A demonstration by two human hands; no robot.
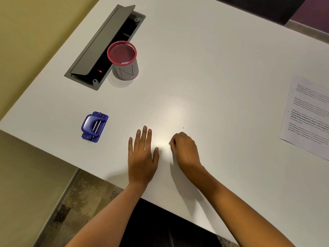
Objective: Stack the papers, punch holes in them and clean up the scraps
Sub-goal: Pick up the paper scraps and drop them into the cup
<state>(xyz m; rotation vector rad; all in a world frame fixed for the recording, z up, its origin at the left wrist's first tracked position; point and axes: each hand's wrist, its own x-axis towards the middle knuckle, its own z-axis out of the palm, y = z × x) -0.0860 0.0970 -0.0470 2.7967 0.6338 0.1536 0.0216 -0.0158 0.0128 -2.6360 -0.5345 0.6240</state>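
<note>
My left hand (142, 154) lies flat on the white table (204, 68), palm down, fingers straight and holding nothing. My right hand (184, 148) sits just right of it with fingers curled and fingertips pinched at the table surface; whether a scrap is between them is too small to tell. One tiny scrap (183, 128) lies on the table beyond the right hand. The blue hole punch (94, 127) stands at the left near the table edge. The printed papers (308, 114) lie at the far right. A pink mesh cup (123, 59) holds pale scraps at its bottom.
A grey cable hatch (105, 45) is set into the table at the back left, its lid propped open, right behind the cup. The table's front edge runs diagonally just under my forearms.
</note>
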